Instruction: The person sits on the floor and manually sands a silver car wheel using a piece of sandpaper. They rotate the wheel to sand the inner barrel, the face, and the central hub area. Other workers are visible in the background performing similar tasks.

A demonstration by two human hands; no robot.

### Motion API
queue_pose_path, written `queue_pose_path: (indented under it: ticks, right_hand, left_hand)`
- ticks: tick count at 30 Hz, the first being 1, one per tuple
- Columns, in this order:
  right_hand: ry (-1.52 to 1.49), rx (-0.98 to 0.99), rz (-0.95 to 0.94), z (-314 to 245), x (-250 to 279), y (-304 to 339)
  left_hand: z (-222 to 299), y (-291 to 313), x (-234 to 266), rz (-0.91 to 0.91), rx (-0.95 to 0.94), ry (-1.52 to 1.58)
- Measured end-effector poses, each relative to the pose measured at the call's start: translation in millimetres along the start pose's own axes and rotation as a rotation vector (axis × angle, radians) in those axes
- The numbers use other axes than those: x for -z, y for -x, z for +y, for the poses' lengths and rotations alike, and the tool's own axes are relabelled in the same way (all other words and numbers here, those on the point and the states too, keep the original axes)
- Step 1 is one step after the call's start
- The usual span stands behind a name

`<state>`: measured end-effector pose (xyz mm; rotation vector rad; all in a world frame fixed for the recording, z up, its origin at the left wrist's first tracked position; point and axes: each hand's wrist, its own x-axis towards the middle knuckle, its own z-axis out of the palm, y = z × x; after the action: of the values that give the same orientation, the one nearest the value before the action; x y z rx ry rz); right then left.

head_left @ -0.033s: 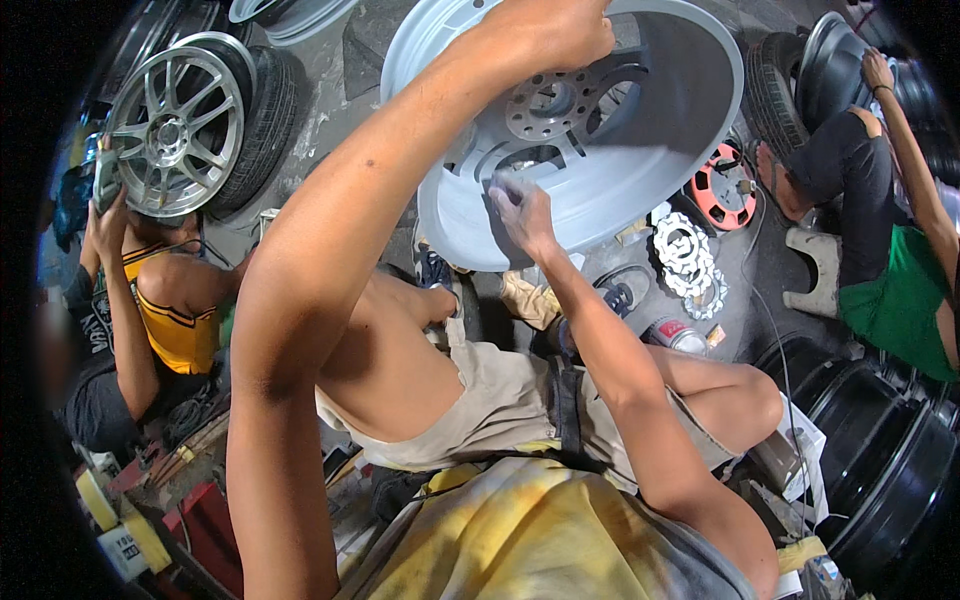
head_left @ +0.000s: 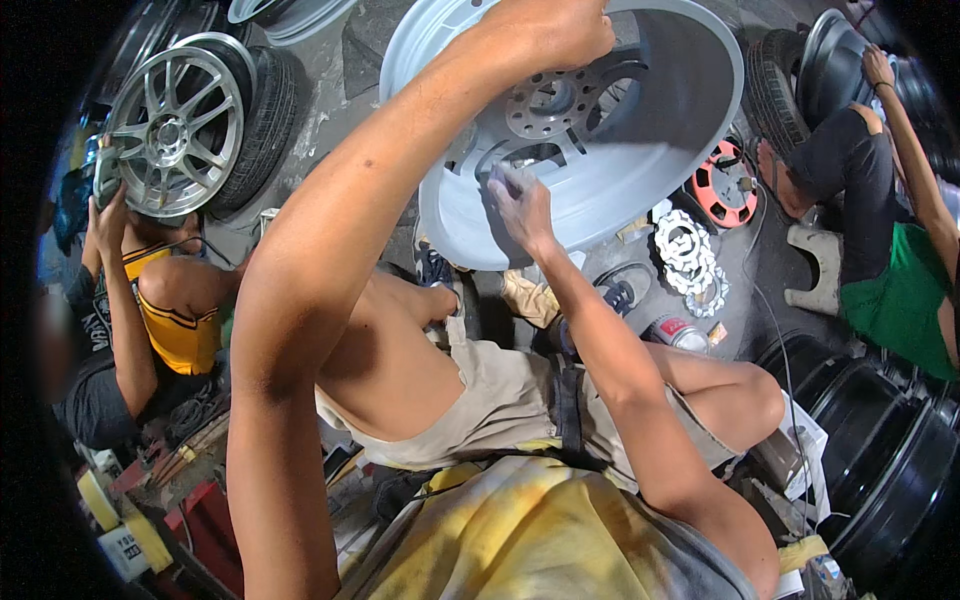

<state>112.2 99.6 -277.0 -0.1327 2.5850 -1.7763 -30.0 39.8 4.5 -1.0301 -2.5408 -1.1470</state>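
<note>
Rim [head_left: 640, 205], grey one: sits where?

Tilted up just past the sneakers [head_left: 621, 297].

And hands?

See left hand [head_left: 570, 33] curled near its top, can't tell around what; right hand [head_left: 525, 212] bunched lower inside, can't make out grip.

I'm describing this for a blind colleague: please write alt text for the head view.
A large grey wheel rim, with a person's left hand over its upper part and right hand at its inner surface. At left, a silver spoked wheel near a co-worker; another co-worker is at right.
</note>
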Motion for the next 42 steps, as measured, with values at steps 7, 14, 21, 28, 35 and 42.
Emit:
queue_pose_path:
  ticks: [7,14,21,28,35,42]
  right_hand:
    - [0.033,0.124,0.299,-15.2,-30.8,-5.7]
    - [0.163,0.047,-0.268,17.0,-22.1,-20.0]
    - [0.155,0.126,-0.445,22.8,26.9,-24.7]
    - [0.128,0.183,-0.062,7.2,-23.5,9.1]
    - [0.027,-0.152,-0.515,16.5,13.1,-9.8]
    - [-0.267,-0.678,-0.232,11.4,2.6,11.1]
  left_hand:
    - [8.9,4.6,-10.6,0.091,0.126,-0.071]
    - [10.3,13.2,10.1,0.087,0.279,-0.047]
    - [-6.9,23.8,6.1,0.156,0.237,-0.092]
    - [2.3,31.5,9.6,0.184,0.276,-0.156]
    - [10.2,30.1,-6.7,0.128,0.367,-0.204]
    - [27.1,37.2,-14.4,0.165,0.207,-0.134]
